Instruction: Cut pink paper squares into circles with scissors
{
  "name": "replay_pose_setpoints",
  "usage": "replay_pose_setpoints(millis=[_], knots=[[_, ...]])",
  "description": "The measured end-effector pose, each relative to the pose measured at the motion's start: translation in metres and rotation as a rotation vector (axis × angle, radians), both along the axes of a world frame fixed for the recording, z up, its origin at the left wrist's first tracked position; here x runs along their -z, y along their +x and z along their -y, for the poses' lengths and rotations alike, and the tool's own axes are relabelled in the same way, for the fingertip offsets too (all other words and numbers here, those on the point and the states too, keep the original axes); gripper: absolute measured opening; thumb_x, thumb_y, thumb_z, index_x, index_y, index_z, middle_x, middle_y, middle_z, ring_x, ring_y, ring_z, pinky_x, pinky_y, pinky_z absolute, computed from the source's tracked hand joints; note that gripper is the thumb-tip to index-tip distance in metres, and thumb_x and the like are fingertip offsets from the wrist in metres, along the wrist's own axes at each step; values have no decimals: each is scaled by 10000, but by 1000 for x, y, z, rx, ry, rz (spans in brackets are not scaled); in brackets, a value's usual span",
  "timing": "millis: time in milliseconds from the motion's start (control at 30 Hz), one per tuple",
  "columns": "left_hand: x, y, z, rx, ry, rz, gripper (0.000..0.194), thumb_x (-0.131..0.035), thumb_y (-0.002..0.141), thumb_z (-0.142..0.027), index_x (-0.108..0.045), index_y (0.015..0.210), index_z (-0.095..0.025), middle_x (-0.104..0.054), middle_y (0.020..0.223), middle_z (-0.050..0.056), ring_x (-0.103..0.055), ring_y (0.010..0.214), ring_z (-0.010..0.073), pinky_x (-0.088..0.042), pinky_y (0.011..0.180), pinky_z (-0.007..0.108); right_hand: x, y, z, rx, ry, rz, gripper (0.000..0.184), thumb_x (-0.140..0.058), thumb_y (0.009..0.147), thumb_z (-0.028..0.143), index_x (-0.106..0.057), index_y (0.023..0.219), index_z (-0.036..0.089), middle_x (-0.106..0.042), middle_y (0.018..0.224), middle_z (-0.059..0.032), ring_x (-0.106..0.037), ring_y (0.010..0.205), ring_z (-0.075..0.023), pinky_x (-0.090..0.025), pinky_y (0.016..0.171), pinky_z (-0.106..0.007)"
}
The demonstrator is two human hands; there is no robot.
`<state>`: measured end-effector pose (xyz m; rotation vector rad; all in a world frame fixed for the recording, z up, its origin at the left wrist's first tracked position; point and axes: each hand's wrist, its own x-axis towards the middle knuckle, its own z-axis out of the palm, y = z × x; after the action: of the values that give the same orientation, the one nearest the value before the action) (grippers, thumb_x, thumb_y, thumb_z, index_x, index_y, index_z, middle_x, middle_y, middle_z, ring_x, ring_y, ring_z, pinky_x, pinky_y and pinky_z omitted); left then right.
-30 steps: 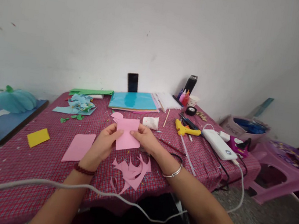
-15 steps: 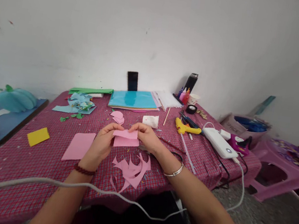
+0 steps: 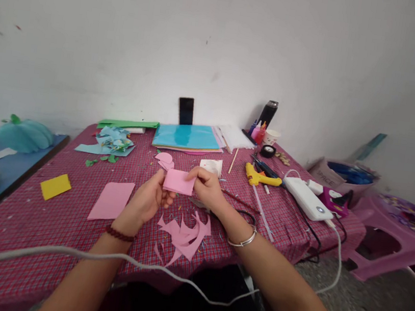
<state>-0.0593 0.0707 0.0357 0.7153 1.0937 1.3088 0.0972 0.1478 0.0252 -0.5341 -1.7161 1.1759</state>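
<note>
A folded piece of pink paper (image 3: 179, 181) is held up between my hands over the table. My right hand (image 3: 208, 190) pinches its right side, thumb on the near face. At the left edge, the thumb of my left hand (image 3: 147, 198) presses against the paper, and its other fingers curl beneath. Curved pink paper scraps (image 3: 182, 237) lie just below my hands. To the left is a flat pink sheet (image 3: 112, 201). Rounded pink cutouts (image 3: 165, 160) lie beyond the left hand, and a white paper cup (image 3: 211, 167) rests on its side behind the right.
A yellow glue gun (image 3: 261, 176), a white power bank (image 3: 307, 199) and black tape (image 3: 268, 151) are on the right. Coloured sheets (image 3: 185, 136) and a phone (image 3: 186, 111) stand at the back. A white cable (image 3: 101, 255) crosses before my forearms.
The pink paper, half open before, is now folded flat and a little higher. My left hand has turned, its fingers now curled below the paper. The view has shifted slightly.
</note>
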Motion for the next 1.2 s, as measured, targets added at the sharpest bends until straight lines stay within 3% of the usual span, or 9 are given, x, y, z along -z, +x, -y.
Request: replay_pose_setpoints(millis=[167, 333, 500, 767, 1200], knots=[[6, 2, 3, 36, -2, -107, 431, -489, 835, -580, -544, 756, -160, -555, 494, -10, -448, 359, 78, -272, 330, 169, 3, -1, -2, 13, 85, 40, 213, -444, 718, 84, -620, 684, 200, -566, 691, -1, -521, 648, -151, -397, 638, -270], [4, -1, 4, 34, 11, -71, 398, -566, 804, -553, -500, 722, -170, -526, 498, -41, -386, 336, 44, -212, 314, 141, 5, -1, -4, 13, 131, 71, 235, -426, 716, 59, -615, 684, 196, -565, 695, 0, -531, 661, -150, -406, 651, -270], [3, -4, 3, 52, 37, -30, 381, -613, 779, -528, -507, 735, -164, -525, 518, -45, -389, 358, 36, -226, 319, 130, 5, 0, -4, 22, 166, 89, 254, -419, 711, 37, -613, 687, 200, -568, 707, -2, -540, 682, -153, -415, 668, -273], [4, 2, 5, 44, 62, -216, 333, -643, 774, -477, -489, 740, -184, -533, 517, -56, -412, 367, 45, -249, 333, 137, 4, 0, -2, 41, 223, 92, 279, -408, 688, 12, -613, 682, 203, -581, 716, -13, -545, 687, -162, -418, 671, -287], [10, -5, 0, 74, 8, -214, 314, -691, 736, -421, -495, 801, -185, -519, 523, -80, -375, 365, 32, -222, 336, 122, 3, 0, -2, 35, 281, 161, 282, -400, 688, -6, -596, 684, 197, -590, 753, -14, -573, 742, -153, -459, 738, -276]])
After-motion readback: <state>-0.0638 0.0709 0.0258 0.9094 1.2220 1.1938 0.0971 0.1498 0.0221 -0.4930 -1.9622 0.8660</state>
